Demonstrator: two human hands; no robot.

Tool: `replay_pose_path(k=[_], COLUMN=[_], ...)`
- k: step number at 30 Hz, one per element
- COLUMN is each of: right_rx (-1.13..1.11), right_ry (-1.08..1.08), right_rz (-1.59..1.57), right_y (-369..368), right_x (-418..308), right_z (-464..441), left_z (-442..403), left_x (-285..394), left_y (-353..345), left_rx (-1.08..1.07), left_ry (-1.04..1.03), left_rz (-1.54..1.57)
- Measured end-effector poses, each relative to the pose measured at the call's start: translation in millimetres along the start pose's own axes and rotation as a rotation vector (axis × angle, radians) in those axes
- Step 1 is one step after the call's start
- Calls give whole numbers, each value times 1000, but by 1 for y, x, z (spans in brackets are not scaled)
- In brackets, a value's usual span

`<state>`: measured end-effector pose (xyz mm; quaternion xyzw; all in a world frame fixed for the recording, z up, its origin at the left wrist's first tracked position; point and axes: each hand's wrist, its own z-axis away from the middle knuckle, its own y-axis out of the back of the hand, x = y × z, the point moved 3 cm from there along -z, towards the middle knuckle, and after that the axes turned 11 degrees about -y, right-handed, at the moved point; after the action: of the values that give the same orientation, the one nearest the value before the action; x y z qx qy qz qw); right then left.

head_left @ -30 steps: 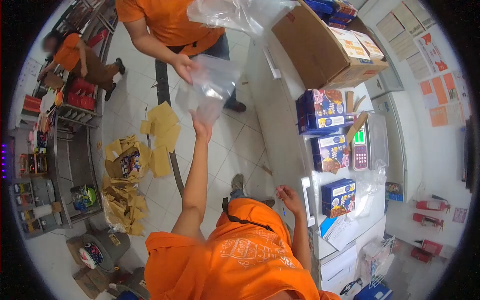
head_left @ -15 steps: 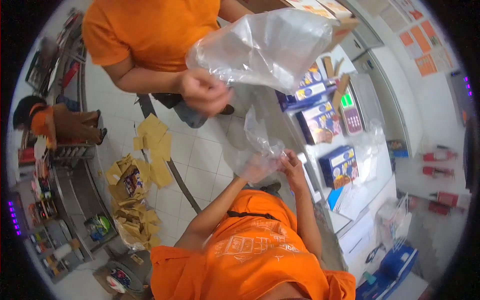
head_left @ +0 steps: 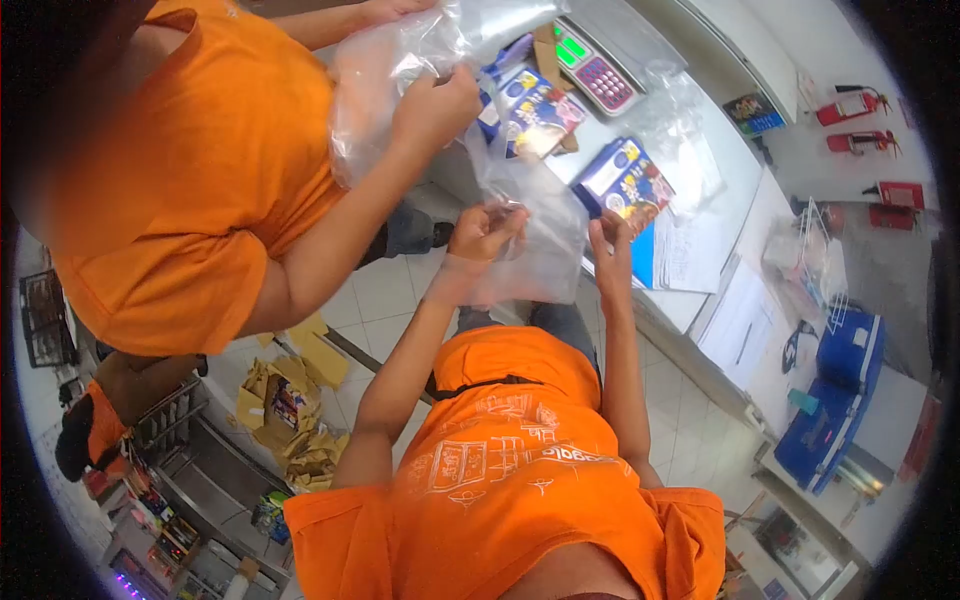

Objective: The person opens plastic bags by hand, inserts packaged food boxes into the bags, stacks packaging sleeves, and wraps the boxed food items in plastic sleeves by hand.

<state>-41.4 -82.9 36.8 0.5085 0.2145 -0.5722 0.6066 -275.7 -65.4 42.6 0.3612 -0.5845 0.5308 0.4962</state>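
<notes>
Your left hand (head_left: 484,238) pinches the clear plastic bag (head_left: 550,262) beside the edge of the white counter (head_left: 736,165); I cannot tell whether your right hand (head_left: 612,255) grips it. Spreading it, apparently, calls for holding both sides.

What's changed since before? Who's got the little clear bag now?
The left hand drew the clear bag back toward the body; the co-worker's hand let go of it. The right hand moved forward, close to a blue box; touching is unclear. The scale stayed on the counter.
</notes>
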Motion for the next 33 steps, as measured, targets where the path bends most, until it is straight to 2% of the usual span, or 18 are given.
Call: replay_pose_path(k=[3, 6, 8, 9, 11, 12, 14, 17, 18, 20, 21, 22, 25, 28, 31, 33], right_rx=[-267, -619, -647, -662, -493, -426, -292, -99, -38, 88, 116, 142, 189, 166, 525, 496], right_ry=[98, 8, 51, 73, 69, 75, 64, -39, -64, -118, -116, -115, -162, -243, 96, 305], right_rz=[-319, -176, -217, -237, -294, -305, -315, -295, -295, -293, -315, -335, -338, -132, 512, 544], right_y=[1, 6, 36, 53, 96, 122, 175, 242, 261, 296, 312, 326, 366, 396, 391, 368], right_x=[-12, 0, 0, 1, 14, 22, 45, 91, 104, 130, 139, 147, 175, 201, 212, 175], right_z=[21, 12, -1, -10, -25, -31, -47, -63, -66, -70, -70, -71, -86, -113, -132, -117], left_z=[-6, -5, 5, 8, 15, 24, 19, 25, 26, 30, 33, 36, 46, 49, 52, 52], left_x=[-13, -26, -26, -30, -40, -32, -48, -48, -49, -59, -69, -90, -88, -94, -107, -110], left_y=[-49, -84, -97, -103, -115, -129, -145, -163, -167, -169, -166, -162, -189, -215, -233, -246], left_rx=[-15, -76, -43, 11, 126, 113, 65, 107, 215, 264, 288, 281, 258, 196, 172, 187], left_ry=[-154, -83, -208, -150, -40, -166, 17, 163, 175, 208, 226, 162, 259, 299, 302, 304], left_rz=[-102, -82, -252, -229, -176, -302, -171, -45, -52, -180, -243, -104, 191, 39, -80, -120])
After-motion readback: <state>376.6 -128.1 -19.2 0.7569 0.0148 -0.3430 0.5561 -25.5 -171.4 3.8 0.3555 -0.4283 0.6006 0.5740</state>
